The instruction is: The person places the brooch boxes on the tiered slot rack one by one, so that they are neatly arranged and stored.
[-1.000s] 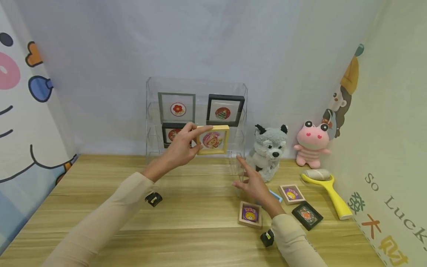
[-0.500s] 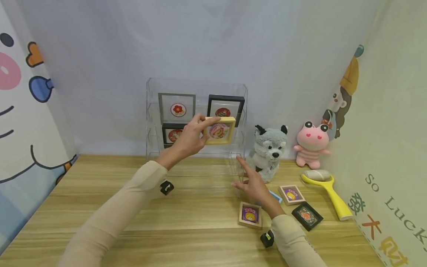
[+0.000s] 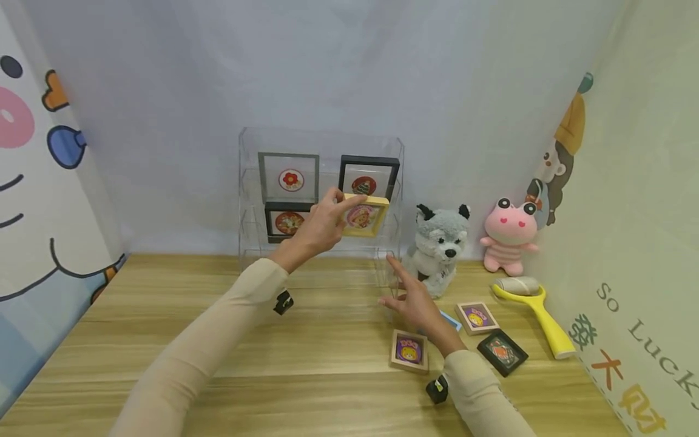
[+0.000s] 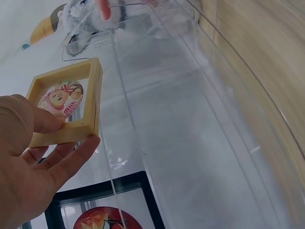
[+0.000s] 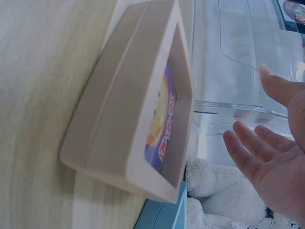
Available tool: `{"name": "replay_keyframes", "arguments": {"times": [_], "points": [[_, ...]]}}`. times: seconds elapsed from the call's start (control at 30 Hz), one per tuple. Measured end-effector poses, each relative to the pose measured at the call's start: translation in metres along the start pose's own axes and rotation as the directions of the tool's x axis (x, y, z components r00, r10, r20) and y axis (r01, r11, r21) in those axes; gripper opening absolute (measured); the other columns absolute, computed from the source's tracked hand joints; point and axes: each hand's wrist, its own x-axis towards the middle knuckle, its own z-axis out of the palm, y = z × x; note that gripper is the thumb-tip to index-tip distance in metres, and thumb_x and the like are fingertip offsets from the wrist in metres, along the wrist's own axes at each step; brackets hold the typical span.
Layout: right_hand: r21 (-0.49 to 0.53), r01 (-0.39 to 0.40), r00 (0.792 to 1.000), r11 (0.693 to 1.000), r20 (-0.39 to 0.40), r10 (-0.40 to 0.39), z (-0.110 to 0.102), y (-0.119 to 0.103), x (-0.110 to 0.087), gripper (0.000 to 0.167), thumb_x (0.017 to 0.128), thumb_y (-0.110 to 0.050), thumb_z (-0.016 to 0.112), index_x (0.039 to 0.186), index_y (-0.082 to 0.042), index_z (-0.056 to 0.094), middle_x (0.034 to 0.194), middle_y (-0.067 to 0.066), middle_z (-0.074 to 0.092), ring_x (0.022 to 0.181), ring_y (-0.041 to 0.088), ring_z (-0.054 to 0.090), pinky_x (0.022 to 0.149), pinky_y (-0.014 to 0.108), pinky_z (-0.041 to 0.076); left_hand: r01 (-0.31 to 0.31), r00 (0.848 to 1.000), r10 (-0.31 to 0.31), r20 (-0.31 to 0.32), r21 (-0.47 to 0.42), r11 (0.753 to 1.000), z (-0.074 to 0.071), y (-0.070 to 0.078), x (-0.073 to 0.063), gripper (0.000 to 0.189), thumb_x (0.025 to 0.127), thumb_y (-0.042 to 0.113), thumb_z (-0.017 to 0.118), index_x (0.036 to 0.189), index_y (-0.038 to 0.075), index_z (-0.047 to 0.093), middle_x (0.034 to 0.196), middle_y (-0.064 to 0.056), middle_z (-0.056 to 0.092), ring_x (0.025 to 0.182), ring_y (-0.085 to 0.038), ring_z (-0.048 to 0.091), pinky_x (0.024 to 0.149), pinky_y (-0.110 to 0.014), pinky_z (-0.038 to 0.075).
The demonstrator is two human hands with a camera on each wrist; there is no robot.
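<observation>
My left hand (image 3: 321, 226) pinches a yellow square picture frame (image 3: 361, 216) by its left side. In the left wrist view, the thumb lies on its front and the fingers behind it. The frame overlaps the right half of a clear acrylic tiered rack (image 3: 241, 200), just below a black Christmas-tree frame (image 3: 369, 162). A grey flower frame (image 3: 291, 179) and another black frame (image 3: 285, 223) stand on the rack's left side. My right hand (image 3: 416, 303) is by the rack's lower right end, fingers spread; the right wrist view shows nothing in its grasp.
Right of the rack sit a grey plush husky (image 3: 441, 246) and a pink plush frog (image 3: 511, 233). A yellow-handled lint roller (image 3: 548, 321), two beige frames (image 3: 409, 351), a black frame (image 3: 502, 352) and a partly hidden blue frame (image 3: 451, 321) lie on the table's right side.
My left hand has carried the yellow frame rightward and up, then slightly down, from in front of the rack's middle to its right half. My right hand has stayed in place.
</observation>
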Motion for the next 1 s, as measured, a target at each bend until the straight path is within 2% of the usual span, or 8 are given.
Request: {"name": "replay_keyframes", "arguments": {"times": [0.3, 0.5, 0.77, 1.0], "points": [[0.010, 0.005, 1.000, 1.000, -0.010, -0.005, -0.001, 0.000, 0.001, 0.091, 0.088, -0.014, 0.077, 0.160, -0.020, 0.022, 0.162, 0.021, 0.029, 0.120, 0.042, 0.061, 0.089, 0.042, 0.058, -0.001, 1.000, 0.001, 0.008, -0.018, 1.000, 0.014, 0.001, 0.007, 0.062, 0.093, -0.012, 0.049, 0.146, 0.020, 0.052, 0.114, -0.018, 0.048, 0.066, -0.018, 0.045, 0.057, -0.029, 0.043], [0.010, 0.000, 1.000, 1.000, -0.006, 0.000, 0.000, -0.001, 0.001, 0.090, 0.088, -0.012, 0.076, 0.160, -0.017, 0.022, 0.160, 0.024, 0.030, 0.119, 0.043, 0.062, 0.088, 0.042, 0.058, 0.041, 0.998, -0.040, 0.038, -0.038, 0.998, 0.021, 0.001, 0.008, 0.064, 0.091, -0.013, 0.050, 0.146, 0.021, 0.051, 0.117, -0.019, 0.049, 0.068, -0.020, 0.049, 0.059, -0.029, 0.046], [0.005, 0.003, 1.000, 1.000, -0.012, -0.003, 0.000, -0.001, 0.001, 0.090, 0.087, -0.011, 0.077, 0.160, -0.018, 0.023, 0.159, 0.025, 0.032, 0.118, 0.042, 0.062, 0.088, 0.042, 0.058, 0.064, 0.998, -0.063, 0.010, -0.064, 0.996, 0.024, 0.000, 0.004, 0.060, 0.091, -0.013, 0.051, 0.143, 0.016, 0.053, 0.113, -0.019, 0.051, 0.065, -0.020, 0.048, 0.056, -0.029, 0.044], [0.004, -0.008, 1.000, 1.000, -0.009, 0.008, 0.000, 0.000, 0.000, 0.091, 0.088, -0.011, 0.077, 0.160, -0.020, 0.023, 0.160, 0.024, 0.031, 0.119, 0.042, 0.062, 0.088, 0.042, 0.058, 0.095, 0.995, -0.095, 0.010, -0.058, 0.994, 0.025, 0.002, 0.003, 0.060, 0.090, -0.012, 0.055, 0.143, 0.016, 0.053, 0.118, -0.021, 0.050, 0.063, -0.018, 0.046, 0.054, -0.028, 0.041]]}}
